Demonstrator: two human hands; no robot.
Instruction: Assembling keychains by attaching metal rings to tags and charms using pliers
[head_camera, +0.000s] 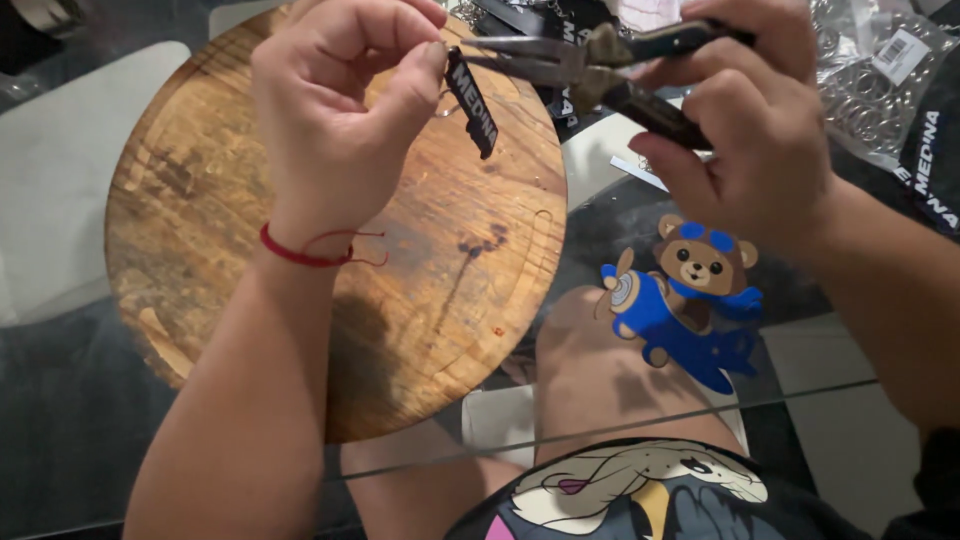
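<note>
Above the round wooden board (300, 250), the left hand (335, 110) pinches a small black lettered tag (471, 102) between thumb and fingertips. The right hand (755, 130) is closed around the dark handles of metal pliers (590, 70), whose tips reach the tag's top end. A bear sticker (690, 300) lies on the glass table (850, 400); a bag of metal rings (870, 80) sits behind.
</note>
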